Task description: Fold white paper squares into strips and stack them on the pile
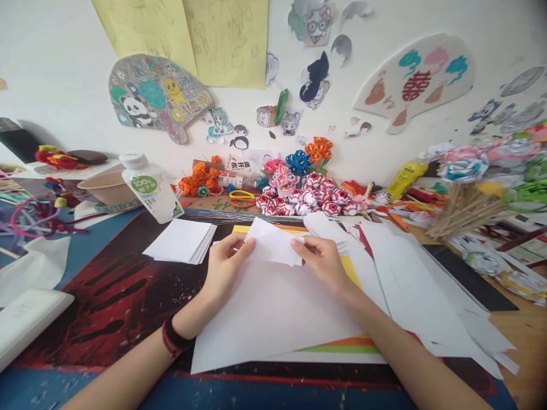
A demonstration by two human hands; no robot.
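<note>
Between my two hands is a small piece of white paper, held up a little above a large white sheet. My left hand pinches its left edge, thumb on top and fingers curled behind. At the right edge, my right hand grips it the same way. A second layer of paper seems to show along the lower right side; whether it is one folded piece or several cannot be made out. To the left lies a neat stack of white paper squares. Beyond my right hand are more white strips.
Loose white sheets spread on the right beside a black flat object. A white bottle stands behind the stack. Red-and-white paper flowers line the wall. A tissue pack lies at left, a yellow bottle at back right.
</note>
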